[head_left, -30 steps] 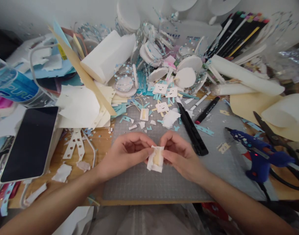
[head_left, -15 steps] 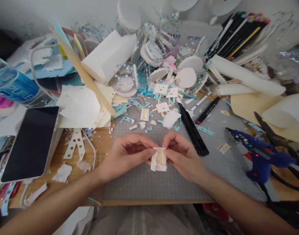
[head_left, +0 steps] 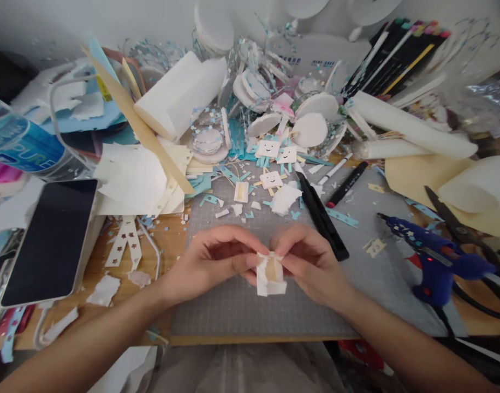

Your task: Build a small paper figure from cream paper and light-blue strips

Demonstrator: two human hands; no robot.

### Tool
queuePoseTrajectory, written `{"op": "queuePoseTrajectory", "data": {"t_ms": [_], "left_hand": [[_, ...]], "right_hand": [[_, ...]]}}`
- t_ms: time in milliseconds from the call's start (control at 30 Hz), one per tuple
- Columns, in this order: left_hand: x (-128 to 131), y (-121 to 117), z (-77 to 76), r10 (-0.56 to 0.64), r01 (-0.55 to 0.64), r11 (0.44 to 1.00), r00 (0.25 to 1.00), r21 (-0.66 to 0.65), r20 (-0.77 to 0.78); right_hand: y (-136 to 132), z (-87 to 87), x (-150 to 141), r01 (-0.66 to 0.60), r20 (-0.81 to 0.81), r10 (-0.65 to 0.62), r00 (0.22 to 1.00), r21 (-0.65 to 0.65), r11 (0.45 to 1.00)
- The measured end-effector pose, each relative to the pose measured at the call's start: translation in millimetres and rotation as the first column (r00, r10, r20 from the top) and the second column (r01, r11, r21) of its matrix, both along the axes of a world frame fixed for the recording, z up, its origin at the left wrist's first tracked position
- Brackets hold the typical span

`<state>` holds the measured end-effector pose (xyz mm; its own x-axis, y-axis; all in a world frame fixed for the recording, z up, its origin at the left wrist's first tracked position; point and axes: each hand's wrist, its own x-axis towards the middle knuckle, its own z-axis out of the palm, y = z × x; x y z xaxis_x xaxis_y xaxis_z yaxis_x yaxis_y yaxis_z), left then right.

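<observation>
Between my two hands is a small piece of white paper (head_left: 271, 288) folded around a yellowish card, its flaps turned inward. My left hand (head_left: 221, 254) pinches its upper left corner between thumb and fingers. At the upper right corner, the fingertips of my right hand (head_left: 305, 256) press on the top edge. Beyond the hands lie a similar small white and yellow folded piece (head_left: 241, 191) and little white paper figures (head_left: 271, 179) with drawn smiling faces. Torn white paper (head_left: 286, 198) lies beside them.
A black utility knife (head_left: 321, 218) lies on the grey cutting mat (head_left: 242, 314). To the right are a blue glue gun (head_left: 434, 256) and dark scissors (head_left: 450, 213). A phone (head_left: 49, 240) and a water bottle (head_left: 24, 142) stand left. Paper scraps and craft pieces crowd the back.
Both hands and the paper piece have shifted slightly toward me. The fingers now press at its top edge, and the upper flap looks folded down flatter.
</observation>
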<state>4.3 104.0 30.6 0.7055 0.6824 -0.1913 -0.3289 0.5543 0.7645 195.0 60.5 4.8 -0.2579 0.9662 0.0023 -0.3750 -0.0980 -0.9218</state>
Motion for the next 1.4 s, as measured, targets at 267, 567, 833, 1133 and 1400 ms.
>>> {"op": "queuePoseTrajectory", "data": {"t_ms": [267, 567, 833, 1133, 1400], "left_hand": [[-1.0, -2.1, -0.7, -0.033, 0.035, 0.999, 0.998, -0.034, 0.054], [-5.4, -4.3, 0.1, -0.028, 0.03, 0.993, 1.0, 0.113, -0.014], [-0.2, -1.8, -3.1, 0.213, -0.074, 0.924, 0.915, 0.376, -0.342], [0.5, 0.3, -4.5, 0.231, -0.05, 0.906, 0.891, 0.421, -0.391], [-2.7, 0.8, 3.3, 0.515, 0.081, 0.529, 0.761, 0.845, -0.395]], "right_hand": [[-2.5, 14.3, -0.4, -0.014, 0.12, -0.016, 0.993, 0.244, 0.97], [0.4, 11.0, -3.0, 0.119, 0.124, -0.152, 0.981, 0.244, 0.963], [3.0, 1.4, -1.5, 0.07, 0.035, -0.065, 0.997, -0.162, 0.984], [8.2, 8.7, -2.0, 0.033, -0.061, -0.058, 0.996, -0.351, 0.936], [0.9, -2.1, 0.6, 0.05, 0.131, -0.022, 0.991, -0.215, 0.975]]}}
